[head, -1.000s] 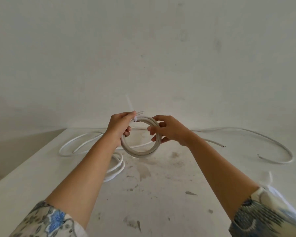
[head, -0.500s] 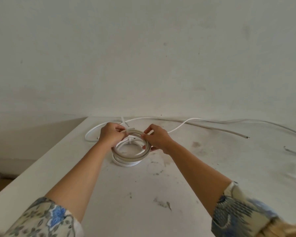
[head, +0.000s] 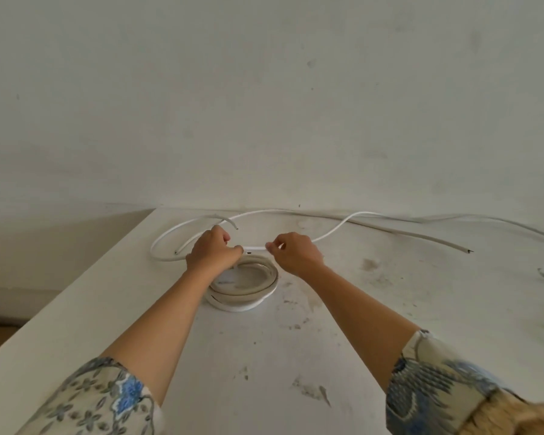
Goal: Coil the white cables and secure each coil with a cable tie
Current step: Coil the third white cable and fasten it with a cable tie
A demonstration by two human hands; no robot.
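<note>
Two finished coils (head: 248,291) lie stacked on the white table (head: 264,356), a greyish one on top of a white one. Just beyond them both hands hold a short stretch of a loose white cable (head: 254,247) level above the tabletop. My left hand (head: 212,252) is a fist closed over one side of it. My right hand (head: 297,254) pinches the other side with thumb and forefinger. From my right hand the cable runs back and right (head: 336,227) toward the wall. No cable tie shows clearly on the coils.
Another white cable loops on the table at the back left (head: 157,246), its cut ends near my left hand. A long cable with a dark tip (head: 468,251) stretches along the back right. The table's left edge (head: 60,296) drops off diagonally. The wall stands close behind.
The greyish coil, held up in both hands a second ago, was lowered onto the white coil and released. Both hands now grip a loose cable behind the stack.
</note>
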